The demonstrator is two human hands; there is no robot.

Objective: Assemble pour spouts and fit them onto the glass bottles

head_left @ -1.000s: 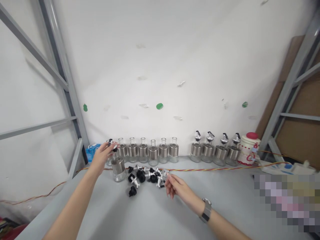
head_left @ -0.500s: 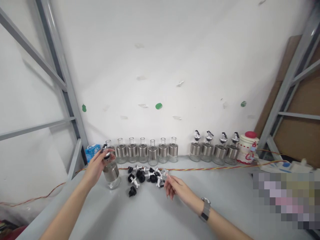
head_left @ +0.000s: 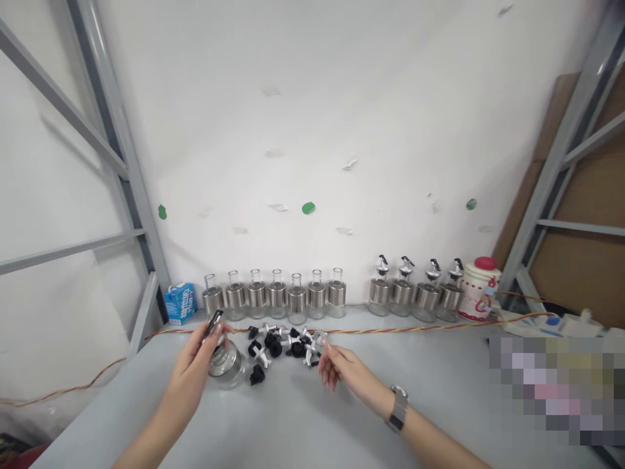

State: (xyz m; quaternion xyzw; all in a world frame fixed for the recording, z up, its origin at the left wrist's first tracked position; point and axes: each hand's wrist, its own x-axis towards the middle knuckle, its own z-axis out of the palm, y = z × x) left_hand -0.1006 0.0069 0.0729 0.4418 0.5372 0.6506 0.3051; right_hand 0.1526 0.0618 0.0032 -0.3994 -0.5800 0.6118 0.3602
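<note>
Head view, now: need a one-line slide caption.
Left hand holds a pourer-topped bottle; right hand by loose pourers; seven uncapped bottles and four topped ones line the wall.

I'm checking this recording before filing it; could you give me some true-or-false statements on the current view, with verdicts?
1. The left hand grips a glass bottle near its top. True.
2. The watch is on the left wrist. False: the watch is on the right wrist.
3. Seven open-necked bottles stand along the wall. True.
4. The blue carton stands next to the red-lidded jar. False: the blue carton is by the left end of the open-necked row, and the red-lidded jar is at the far right, beside the spouted bottles.
5. The right hand grips a bottle by the wall. False: the right hand is at the right edge of the loose spouts.
</note>
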